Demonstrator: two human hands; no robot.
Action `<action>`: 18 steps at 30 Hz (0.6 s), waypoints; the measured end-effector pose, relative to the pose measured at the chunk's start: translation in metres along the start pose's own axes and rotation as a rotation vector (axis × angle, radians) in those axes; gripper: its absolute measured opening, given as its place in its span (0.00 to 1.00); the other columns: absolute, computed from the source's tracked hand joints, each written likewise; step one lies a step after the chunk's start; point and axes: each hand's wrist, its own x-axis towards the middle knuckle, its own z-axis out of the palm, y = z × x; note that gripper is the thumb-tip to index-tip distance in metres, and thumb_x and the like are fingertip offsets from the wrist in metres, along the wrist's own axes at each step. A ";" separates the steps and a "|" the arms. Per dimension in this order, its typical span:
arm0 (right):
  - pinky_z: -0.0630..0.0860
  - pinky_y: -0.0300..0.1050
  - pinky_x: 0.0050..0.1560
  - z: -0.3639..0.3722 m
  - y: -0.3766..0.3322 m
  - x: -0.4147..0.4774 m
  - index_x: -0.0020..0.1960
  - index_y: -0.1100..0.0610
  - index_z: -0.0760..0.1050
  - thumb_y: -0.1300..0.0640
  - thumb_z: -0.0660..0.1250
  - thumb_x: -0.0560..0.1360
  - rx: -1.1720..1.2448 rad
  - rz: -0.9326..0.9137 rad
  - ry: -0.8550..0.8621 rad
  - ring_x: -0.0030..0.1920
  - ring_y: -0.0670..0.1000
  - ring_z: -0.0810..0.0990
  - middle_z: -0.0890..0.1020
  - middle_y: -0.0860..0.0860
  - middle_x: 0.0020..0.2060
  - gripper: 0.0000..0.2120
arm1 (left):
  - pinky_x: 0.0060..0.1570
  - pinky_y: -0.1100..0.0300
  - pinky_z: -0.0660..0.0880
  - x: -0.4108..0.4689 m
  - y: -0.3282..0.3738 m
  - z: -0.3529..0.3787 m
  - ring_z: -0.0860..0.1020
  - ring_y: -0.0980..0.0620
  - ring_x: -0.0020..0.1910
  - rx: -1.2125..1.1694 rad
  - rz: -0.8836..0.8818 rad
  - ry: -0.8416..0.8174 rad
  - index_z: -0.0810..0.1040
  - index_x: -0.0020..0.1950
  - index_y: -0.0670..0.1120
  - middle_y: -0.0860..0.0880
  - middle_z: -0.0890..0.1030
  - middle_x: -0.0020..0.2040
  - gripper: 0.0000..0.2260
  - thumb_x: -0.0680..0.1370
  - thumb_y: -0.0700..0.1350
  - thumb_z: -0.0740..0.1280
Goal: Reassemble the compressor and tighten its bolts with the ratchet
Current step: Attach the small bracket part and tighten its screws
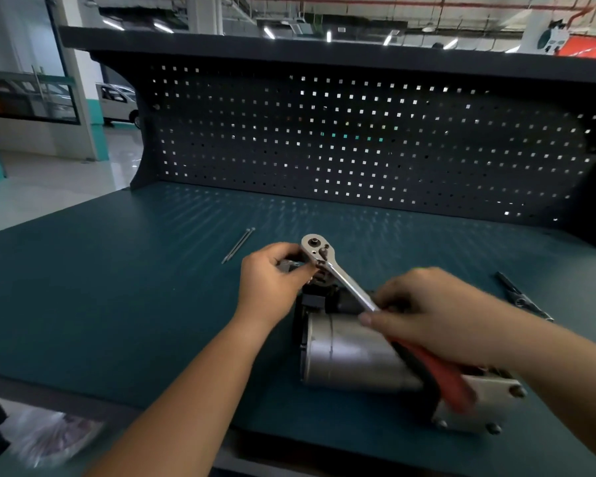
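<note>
Teal bench (117,287): right hand (437,315) grips ratchet (344,282) (red-handled), left hand (272,280) holds compressor (351,359).

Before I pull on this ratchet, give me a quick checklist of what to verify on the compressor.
1. Right hand grips the ratchet handle: ok.
2. Left hand holds the compressor at its far end, beside the ratchet head: ok.
3. Socket seated on a bolt head: cannot tell, hidden under the ratchet head.
4. Compressor lies on its side on the bench: ok.
5. All bolts fitted: not ok, two long bolts lie loose on the bench.
</note>
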 end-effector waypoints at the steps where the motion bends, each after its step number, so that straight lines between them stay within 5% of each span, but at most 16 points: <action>1: 0.74 0.40 0.40 -0.007 0.006 0.003 0.39 0.49 0.77 0.38 0.61 0.71 -0.020 0.013 -0.001 0.34 0.42 0.77 0.80 0.46 0.33 0.16 | 0.41 0.71 0.74 0.003 0.000 -0.003 0.78 0.67 0.37 -0.015 -0.009 -0.038 0.80 0.38 0.57 0.63 0.82 0.33 0.14 0.68 0.36 0.75; 6: 0.74 0.48 0.51 -0.037 0.049 0.036 0.50 0.46 0.79 0.42 0.62 0.76 -0.165 0.065 0.142 0.45 0.48 0.78 0.80 0.43 0.41 0.11 | 0.41 0.71 0.74 0.014 -0.001 -0.010 0.78 0.66 0.35 -0.042 -0.020 -0.188 0.81 0.39 0.56 0.63 0.82 0.34 0.13 0.70 0.37 0.74; 10: 0.64 0.53 0.63 -0.039 0.062 0.065 0.57 0.46 0.75 0.44 0.58 0.79 -0.332 -0.005 0.148 0.57 0.51 0.72 0.78 0.44 0.51 0.13 | 0.40 0.68 0.76 0.019 -0.001 -0.014 0.79 0.63 0.36 -0.046 -0.036 -0.269 0.81 0.41 0.53 0.61 0.82 0.34 0.10 0.70 0.37 0.73; 14: 0.71 0.51 0.56 -0.038 0.059 0.062 0.57 0.50 0.74 0.46 0.58 0.79 -0.265 -0.076 0.168 0.52 0.52 0.75 0.75 0.46 0.48 0.13 | 0.43 0.60 0.78 0.021 -0.004 -0.018 0.81 0.56 0.40 -0.084 -0.077 -0.297 0.81 0.43 0.52 0.57 0.83 0.36 0.10 0.72 0.36 0.72; 18: 0.75 0.46 0.48 -0.033 0.047 0.034 0.53 0.44 0.76 0.39 0.59 0.74 -0.298 -0.071 0.054 0.45 0.47 0.77 0.79 0.42 0.44 0.14 | 0.45 0.58 0.75 0.017 -0.009 -0.014 0.79 0.52 0.41 -0.137 -0.081 -0.271 0.81 0.43 0.52 0.56 0.83 0.37 0.11 0.73 0.35 0.70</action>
